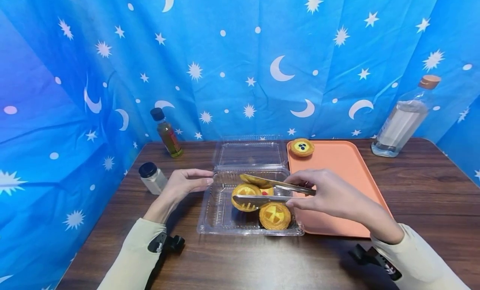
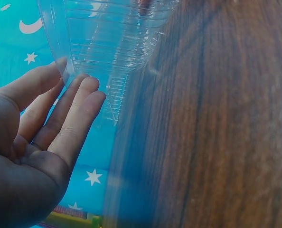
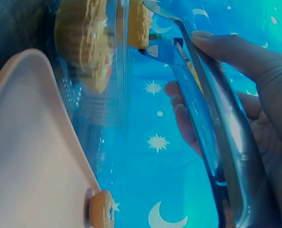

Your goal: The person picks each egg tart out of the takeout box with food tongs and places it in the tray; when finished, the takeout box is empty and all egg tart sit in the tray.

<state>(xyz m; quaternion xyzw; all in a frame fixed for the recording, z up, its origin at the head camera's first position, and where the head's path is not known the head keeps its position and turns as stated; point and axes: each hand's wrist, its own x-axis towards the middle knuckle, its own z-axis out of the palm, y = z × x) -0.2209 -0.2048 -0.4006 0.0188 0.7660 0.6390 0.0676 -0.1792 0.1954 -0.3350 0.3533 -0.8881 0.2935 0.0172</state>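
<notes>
My right hand holds metal tongs, thumb on one arm and fingers on the other. Between the tong tips is an egg tart with yellow fruit pieces; in the right wrist view this tart appears above the rim of the clear plastic clamshell box. Inside the box sit another yellow-topped tart and a tart with a red topping, partly hidden by the tongs. My left hand pinches the box's left rim near the hinge, fingers fairly straight.
The box's lid lies open toward the back. To the right is an orange tray, bearing a blueberry-topped tart at its far left corner. A black-capped jar, an oil bottle and a large clear bottle stand around.
</notes>
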